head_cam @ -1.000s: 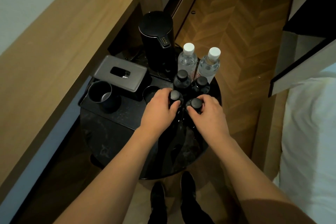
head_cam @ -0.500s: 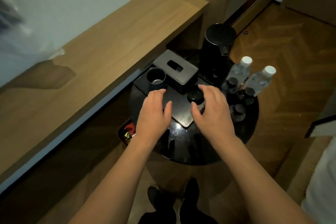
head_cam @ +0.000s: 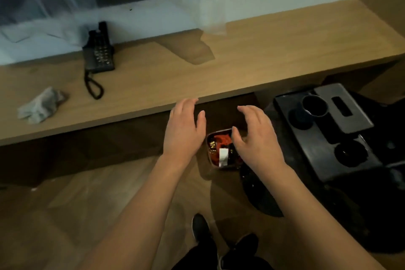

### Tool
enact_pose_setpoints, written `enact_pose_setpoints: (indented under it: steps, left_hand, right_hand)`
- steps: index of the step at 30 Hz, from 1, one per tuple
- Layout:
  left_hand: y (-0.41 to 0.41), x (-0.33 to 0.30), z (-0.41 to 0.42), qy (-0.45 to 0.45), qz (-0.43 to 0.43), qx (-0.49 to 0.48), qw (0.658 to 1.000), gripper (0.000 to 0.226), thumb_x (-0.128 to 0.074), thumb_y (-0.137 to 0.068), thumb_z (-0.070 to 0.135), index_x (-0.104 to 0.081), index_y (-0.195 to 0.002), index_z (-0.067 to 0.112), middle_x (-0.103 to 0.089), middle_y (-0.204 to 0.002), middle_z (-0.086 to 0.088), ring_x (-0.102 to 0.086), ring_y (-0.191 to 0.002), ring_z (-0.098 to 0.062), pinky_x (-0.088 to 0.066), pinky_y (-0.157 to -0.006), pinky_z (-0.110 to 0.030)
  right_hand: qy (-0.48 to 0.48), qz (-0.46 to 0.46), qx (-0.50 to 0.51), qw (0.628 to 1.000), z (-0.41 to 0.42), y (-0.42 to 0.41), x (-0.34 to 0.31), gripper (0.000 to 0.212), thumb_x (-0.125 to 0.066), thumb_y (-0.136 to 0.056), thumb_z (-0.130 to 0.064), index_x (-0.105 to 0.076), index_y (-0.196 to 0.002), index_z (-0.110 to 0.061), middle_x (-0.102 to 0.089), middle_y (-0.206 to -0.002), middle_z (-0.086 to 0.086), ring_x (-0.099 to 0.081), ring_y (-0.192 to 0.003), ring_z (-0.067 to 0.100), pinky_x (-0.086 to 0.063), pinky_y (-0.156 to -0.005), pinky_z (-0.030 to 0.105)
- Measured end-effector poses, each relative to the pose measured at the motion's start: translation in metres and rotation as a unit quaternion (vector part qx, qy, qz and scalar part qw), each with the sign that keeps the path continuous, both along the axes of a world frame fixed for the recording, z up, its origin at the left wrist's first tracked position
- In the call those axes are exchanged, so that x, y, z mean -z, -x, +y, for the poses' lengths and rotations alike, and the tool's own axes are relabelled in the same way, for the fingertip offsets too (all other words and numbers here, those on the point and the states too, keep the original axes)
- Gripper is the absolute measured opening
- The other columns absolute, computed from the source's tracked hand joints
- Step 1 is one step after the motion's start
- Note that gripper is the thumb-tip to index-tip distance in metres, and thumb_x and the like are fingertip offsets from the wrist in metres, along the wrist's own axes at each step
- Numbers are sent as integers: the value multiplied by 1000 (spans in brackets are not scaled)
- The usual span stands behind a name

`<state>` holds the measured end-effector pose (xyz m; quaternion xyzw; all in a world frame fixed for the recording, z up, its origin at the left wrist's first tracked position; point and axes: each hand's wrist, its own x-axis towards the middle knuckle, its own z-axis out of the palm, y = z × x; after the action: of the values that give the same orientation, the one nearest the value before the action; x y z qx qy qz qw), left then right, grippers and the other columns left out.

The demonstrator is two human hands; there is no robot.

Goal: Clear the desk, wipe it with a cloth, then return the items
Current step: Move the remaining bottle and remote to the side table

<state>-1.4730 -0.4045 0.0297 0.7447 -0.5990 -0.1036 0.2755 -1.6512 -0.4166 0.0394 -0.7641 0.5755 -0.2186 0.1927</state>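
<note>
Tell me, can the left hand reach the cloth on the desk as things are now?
Probably yes. The left hand is open, holds nothing, and hovers at the desk edge. The cloth lies far to its left, and the bare wood between them leaves the way free.

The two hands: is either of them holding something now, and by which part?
Nothing is held. The left hand and the right hand are both open and empty, above the floor before the desk.

Wood, cloth and dark plastic

The desk (head_cam: 241, 55) is matt pale wood; the cloth (head_cam: 40, 105) looks soft, crumpled grey; the telephone (head_cam: 99, 55) is black plastic.
</note>
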Motion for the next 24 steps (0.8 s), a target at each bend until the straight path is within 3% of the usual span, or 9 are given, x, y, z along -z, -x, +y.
enact_pose_setpoints:
  steps: [4,11,15,18,24]
  left_hand:
    - [-61,1,26,3,9,-66,998,41,-51,-103,29,-52,-141,14,-54,-140,-5,-48,-133,-18,-40,-113,-34]
    - [-138,-9,90,12,9,-223,975,40,-52,-102,28,-52,-139,11,-54,-139,-7,-51,-130,-19,-42,-111,-36]
    - [-169,-21,144,17,26,-332,943,40,-52,-102,30,-51,-140,15,-51,-139,-3,-55,-122,-19,-48,-105,-37]
    - [-183,-30,186,22,20,-411,911,40,-52,-103,30,-51,-141,17,-50,-140,-1,-50,-128,-16,-45,-108,-37]
    - [-201,-41,272,61,7,-516,854,35,-52,-103,25,-54,-136,17,-51,-136,1,-44,-120,-4,-41,-102,-27]
  right_hand:
    - [-2,12,-68,998,0,-65,-4,53,-62,-94,-28,-44,-143,-20,-45,-145,-1,-38,-137,12,-25,-110,22]
    - [-6,15,-220,975,10,-165,-18,54,-62,-94,-27,-42,-144,-21,-43,-146,-3,-37,-136,11,-27,-111,23]
    - [-22,6,-328,944,29,-220,-25,54,-62,-94,-28,-42,-144,-23,-41,-146,-4,-37,-137,11,-34,-115,31]
    - [-27,1,-400,916,52,-259,-33,54,-62,-94,-28,-41,-144,-25,-39,-146,-6,-38,-136,11,-39,-113,36]
    - [-19,-4,-532,846,117,-319,-44,52,-59,-96,-27,-40,-144,-24,-39,-147,-6,-33,-139,9,-29,-114,28]
